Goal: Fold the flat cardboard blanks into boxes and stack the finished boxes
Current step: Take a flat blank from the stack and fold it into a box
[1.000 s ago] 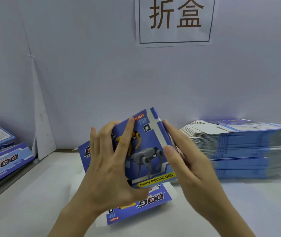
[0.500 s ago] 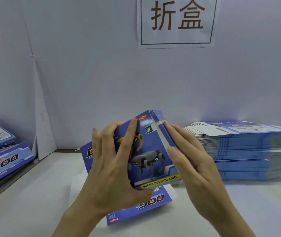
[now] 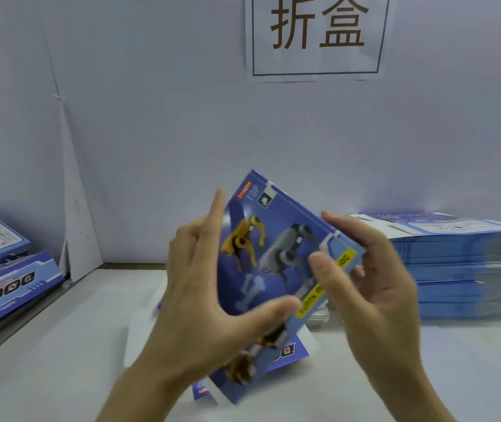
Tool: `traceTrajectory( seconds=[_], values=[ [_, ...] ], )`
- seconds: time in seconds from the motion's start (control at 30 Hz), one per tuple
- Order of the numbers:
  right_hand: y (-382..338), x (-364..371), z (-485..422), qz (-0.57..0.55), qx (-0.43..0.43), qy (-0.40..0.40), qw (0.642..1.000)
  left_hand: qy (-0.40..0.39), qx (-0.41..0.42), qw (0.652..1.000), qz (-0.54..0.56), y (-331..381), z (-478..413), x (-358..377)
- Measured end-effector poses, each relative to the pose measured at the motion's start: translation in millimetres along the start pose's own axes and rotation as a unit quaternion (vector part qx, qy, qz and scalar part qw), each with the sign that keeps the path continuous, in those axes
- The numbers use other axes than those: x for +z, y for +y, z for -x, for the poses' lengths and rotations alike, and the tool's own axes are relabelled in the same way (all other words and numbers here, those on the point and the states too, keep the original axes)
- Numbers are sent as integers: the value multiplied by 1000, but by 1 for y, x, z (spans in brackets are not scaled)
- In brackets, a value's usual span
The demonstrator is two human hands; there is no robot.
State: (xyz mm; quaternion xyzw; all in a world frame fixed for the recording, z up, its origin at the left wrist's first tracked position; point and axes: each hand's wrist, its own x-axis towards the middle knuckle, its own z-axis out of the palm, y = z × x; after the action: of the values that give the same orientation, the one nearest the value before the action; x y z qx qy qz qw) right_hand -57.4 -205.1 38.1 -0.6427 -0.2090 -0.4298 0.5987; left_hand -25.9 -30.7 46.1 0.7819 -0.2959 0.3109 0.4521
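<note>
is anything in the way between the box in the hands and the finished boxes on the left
Nothing visible does. The box is held between the left hand and right hand, and no object lies between it and the finished boxes at the left edge.

Pretty plain setup: pale lavender-grey wall at the back, white paper sign up top with two big brown characters in a thin frame, white tabletop below, soft even light.
</note>
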Motion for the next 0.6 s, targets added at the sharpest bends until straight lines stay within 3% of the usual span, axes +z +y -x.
traceTrajectory(
  seconds=[0.1,0.2,0.27,0.6],
  values=[
    [-8,-13,-10,-70,-2,19,997,-5,-24,987,158,-2,-10,-19],
    [-9,-12,-11,-92,62,-70,991,-43,-94,927,360,-3,-9,-17],
    [-6,-6,-6,-113,85,-106,984,-57,-142,888,433,1,-5,-8],
    [-10,-2,0,-90,75,-84,989,21,-118,862,493,6,-2,0]
  ],
)
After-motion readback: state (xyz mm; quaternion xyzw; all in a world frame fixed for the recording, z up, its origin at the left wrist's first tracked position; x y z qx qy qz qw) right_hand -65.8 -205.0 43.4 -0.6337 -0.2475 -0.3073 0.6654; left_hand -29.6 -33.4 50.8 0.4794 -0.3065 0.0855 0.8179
